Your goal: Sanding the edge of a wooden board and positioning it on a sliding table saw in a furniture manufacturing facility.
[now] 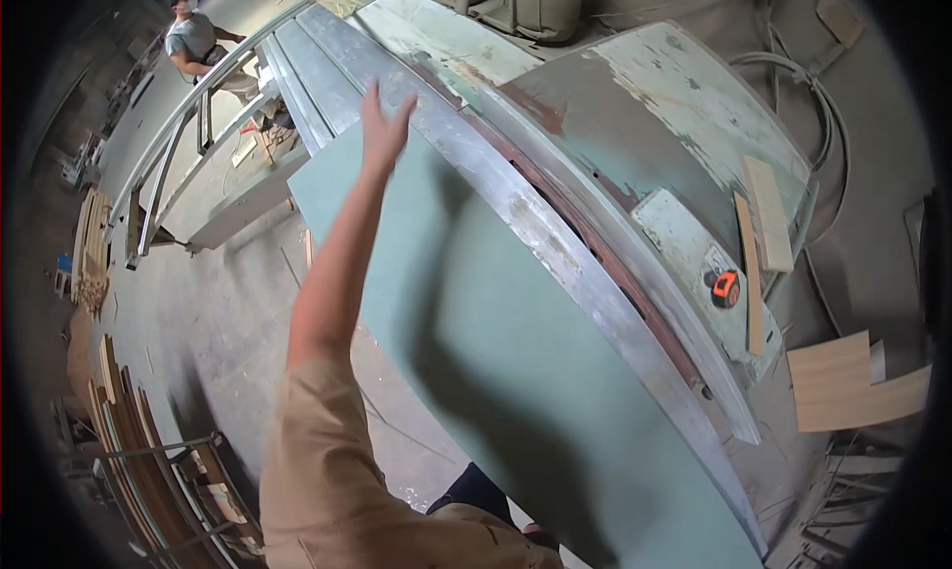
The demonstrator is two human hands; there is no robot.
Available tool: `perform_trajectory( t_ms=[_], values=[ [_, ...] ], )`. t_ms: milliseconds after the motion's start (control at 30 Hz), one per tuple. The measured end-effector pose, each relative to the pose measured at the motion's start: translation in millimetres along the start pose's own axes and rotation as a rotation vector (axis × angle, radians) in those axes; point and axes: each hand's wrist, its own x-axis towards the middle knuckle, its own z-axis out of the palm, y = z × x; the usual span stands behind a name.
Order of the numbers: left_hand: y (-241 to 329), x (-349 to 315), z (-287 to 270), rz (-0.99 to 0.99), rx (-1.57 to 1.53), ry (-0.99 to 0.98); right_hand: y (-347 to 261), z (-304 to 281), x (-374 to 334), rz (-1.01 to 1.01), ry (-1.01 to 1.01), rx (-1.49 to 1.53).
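Tan sleeve (327, 470), left hand (382, 127) flat on green panel (496, 351).

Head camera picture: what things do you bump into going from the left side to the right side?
Stacked boards → left hand on the green panel → metal rail → orange tape measure → wooden strips → plywood offcuts.

A large pale-green board (516, 371) lies flat on the saw table, against its rail.

light: even, daylit | shadow: arm's on green panel (516, 371) | edges: fisheye-bent, dark vignette
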Motion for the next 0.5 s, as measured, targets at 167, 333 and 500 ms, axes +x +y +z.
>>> perform_trajectory(
  t_ms=[167,333,500],
  values=[
    [23,-263,-136,-0.226,0.357,0.215,-30,58,53,-0.039,0.100,0.213],
    [56,-465,-163,-0.933,-0.072,0.231,-56,41,116,-0.017,0.095,0.241],
    [105,-548,-136,-1.193,-0.742,-0.015,-68,42,157,-0.246,-0.280,0.238]
  ],
)
